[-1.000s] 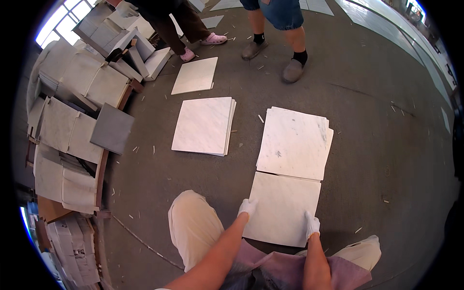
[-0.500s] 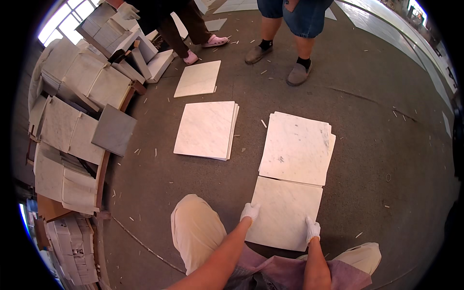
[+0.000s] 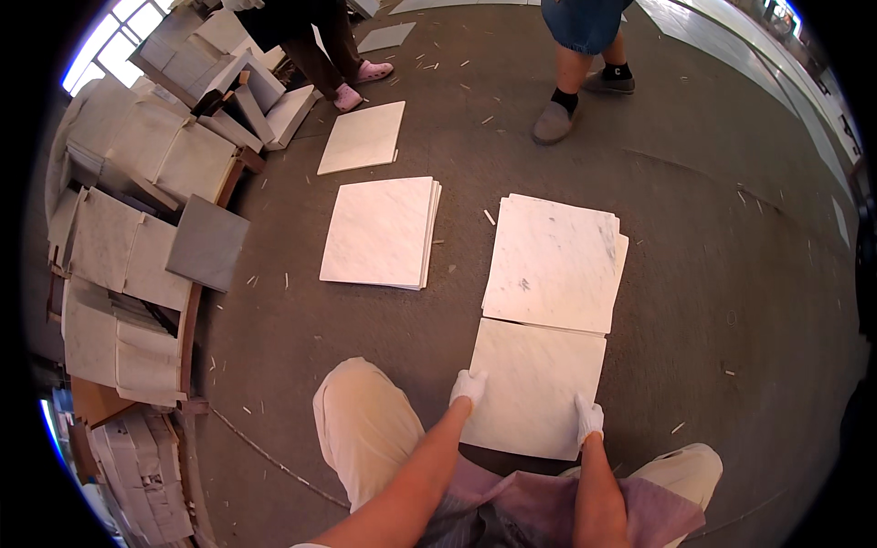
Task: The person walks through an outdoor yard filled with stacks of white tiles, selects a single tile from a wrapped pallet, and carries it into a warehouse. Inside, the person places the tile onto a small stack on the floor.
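A square white marble tile [image 3: 532, 388] with faint grey veins lies in front of me, between my knees. My left hand [image 3: 470, 387], in a white glove, is closed on its left edge. On the opposite edge my gloved right hand [image 3: 588, 419] grips the tile with the thumb on top; the fingers beneath are hidden. The tile's far edge meets, or nearly meets, a stack of marble tiles [image 3: 551, 263] whose top one has dark grey spots. Those stacked tiles are slightly out of line along the right side.
Another tile stack [image 3: 378, 232] stands to the left, with a further stack [image 3: 362, 137] beyond it. Packed slabs [image 3: 137, 247] line the far left, a grey tile [image 3: 208, 243] leaning there. Two people stand ahead, one in grey shoes [image 3: 554, 124]. Pale chips litter the floor.
The person in shorts has stepped, with the feet now farther right. My view has shifted slightly. My hands keep the same hold on the tile, which stays by the stack.
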### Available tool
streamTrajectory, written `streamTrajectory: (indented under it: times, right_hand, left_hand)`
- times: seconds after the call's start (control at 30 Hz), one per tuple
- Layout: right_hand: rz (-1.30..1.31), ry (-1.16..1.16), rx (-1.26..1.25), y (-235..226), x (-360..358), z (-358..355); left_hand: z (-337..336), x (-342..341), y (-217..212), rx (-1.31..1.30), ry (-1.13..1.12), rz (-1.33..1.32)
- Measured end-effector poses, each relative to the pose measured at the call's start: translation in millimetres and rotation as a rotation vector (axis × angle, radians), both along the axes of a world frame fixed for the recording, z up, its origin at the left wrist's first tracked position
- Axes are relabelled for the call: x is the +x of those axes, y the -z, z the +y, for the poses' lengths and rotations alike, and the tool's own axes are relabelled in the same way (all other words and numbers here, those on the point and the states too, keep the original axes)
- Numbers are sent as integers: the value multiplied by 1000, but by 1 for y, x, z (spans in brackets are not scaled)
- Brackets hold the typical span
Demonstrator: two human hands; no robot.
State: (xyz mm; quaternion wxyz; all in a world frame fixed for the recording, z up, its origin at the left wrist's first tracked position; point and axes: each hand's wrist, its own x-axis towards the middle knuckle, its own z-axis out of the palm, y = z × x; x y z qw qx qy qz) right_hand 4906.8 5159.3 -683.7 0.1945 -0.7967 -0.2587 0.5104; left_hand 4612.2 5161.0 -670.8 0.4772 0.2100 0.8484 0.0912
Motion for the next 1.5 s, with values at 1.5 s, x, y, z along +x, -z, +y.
streamTrajectory:
  times: [1.5]
  right_hand:
    - [-161,-63,-25,-18,-4,-1]
  left_hand:
    - [-11,-4,7,-21,52,-13]
